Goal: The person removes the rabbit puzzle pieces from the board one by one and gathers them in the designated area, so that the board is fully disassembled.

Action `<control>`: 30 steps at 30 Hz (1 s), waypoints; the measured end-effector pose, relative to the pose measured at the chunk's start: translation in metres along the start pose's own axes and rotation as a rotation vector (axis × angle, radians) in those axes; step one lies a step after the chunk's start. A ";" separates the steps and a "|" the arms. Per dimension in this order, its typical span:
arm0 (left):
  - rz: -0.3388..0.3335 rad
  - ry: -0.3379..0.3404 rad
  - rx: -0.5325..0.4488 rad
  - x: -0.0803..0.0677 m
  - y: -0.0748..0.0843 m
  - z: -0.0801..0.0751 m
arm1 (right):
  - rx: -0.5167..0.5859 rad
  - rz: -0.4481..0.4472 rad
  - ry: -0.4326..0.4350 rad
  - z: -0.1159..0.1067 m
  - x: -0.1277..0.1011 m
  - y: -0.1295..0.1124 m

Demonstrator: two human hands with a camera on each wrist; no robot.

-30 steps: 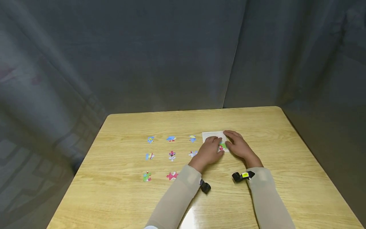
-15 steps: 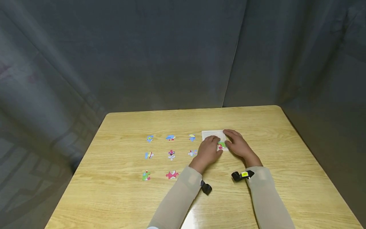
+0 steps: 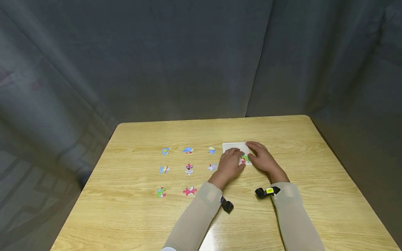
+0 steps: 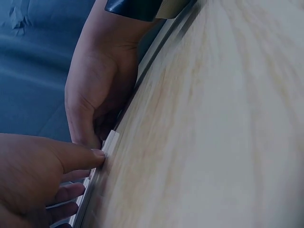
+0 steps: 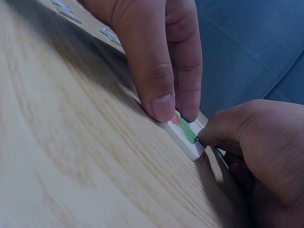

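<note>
Hands [image 3: 230, 164] press green-red puzzle piece [image 3: 245, 159], white tray [image 3: 233, 146].

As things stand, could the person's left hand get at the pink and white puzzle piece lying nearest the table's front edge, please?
Probably yes. The left hand rests on the white puzzle tray, and only bare wooden table lies between it and the pink and white puzzle piece; nothing stands in the way.

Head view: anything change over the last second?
Barely. Both hands stay on the white puzzle tray, left hand and right hand pressing the green-and-red piece into its near corner; the left hand's fingers shifted only slightly. Nothing was picked up or let go. The eight loose pieces on the table lie as before.
</note>
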State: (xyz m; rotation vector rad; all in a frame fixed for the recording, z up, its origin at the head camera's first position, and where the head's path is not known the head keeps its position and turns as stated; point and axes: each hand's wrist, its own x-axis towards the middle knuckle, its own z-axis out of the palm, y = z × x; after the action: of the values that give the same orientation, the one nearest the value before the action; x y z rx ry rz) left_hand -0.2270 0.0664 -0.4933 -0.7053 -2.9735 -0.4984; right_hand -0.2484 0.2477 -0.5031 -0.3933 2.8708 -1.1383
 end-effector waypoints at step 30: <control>-0.016 0.041 -0.110 0.003 -0.005 0.008 | 0.018 -0.003 0.007 0.003 -0.001 -0.004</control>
State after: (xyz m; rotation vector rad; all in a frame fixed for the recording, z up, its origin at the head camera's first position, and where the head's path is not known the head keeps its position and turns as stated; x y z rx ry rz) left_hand -0.2320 0.0665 -0.5016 -0.6724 -2.9347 -0.6737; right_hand -0.2464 0.2437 -0.5026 -0.3937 2.8641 -1.1677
